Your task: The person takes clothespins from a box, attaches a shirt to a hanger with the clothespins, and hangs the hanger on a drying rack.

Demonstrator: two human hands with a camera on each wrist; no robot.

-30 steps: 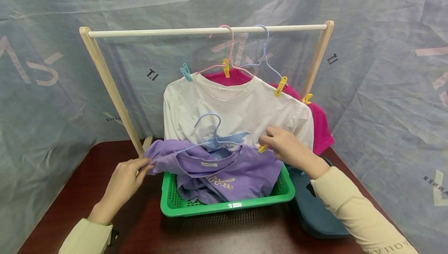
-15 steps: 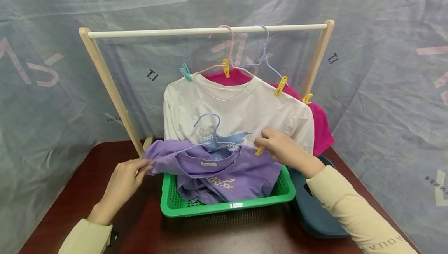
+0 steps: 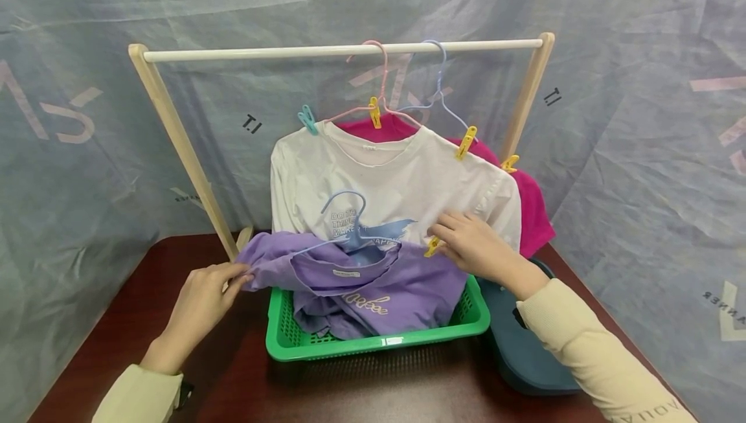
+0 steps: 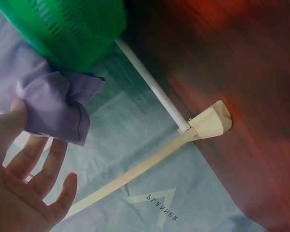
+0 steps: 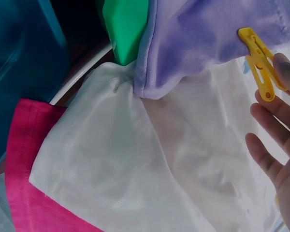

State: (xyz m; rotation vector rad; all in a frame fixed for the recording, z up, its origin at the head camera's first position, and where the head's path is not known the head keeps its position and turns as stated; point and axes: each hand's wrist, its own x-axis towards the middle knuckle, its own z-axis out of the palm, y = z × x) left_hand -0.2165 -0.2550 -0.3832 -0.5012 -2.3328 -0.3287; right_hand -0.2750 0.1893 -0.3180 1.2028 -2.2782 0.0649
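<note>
A purple shirt [image 3: 408,293] with a yellow script print is bunched in a green basket [image 3: 379,345], a blue hanger [image 3: 357,228] in its neckline. My left hand [image 3: 206,297] pinches the sleeve end at the left between thumb and fingers; the left wrist view shows the sleeve [image 4: 58,101] drooping past the fingertips. Over the shirt's right shoulder, my right hand [image 3: 478,245] has thumb and index finger on a yellow clothespin [image 5: 258,63]. The clothespin's tip overlaps the purple edge in the right wrist view, and the other fingers are spread apart.
Behind the basket stands a rack with a white bar [image 3: 262,54]. A white shirt [image 3: 384,183] and a magenta shirt [image 3: 533,209] hang there on hangers, with clothespins [image 3: 466,143] at their shoulders. A dark blue bin [image 3: 524,352] stands right of the basket.
My right hand has shifted slightly left with the yellow clothespin and its fingers have loosened, baring more of the clothespin. The left hand keeps its hold on the sleeve.
</note>
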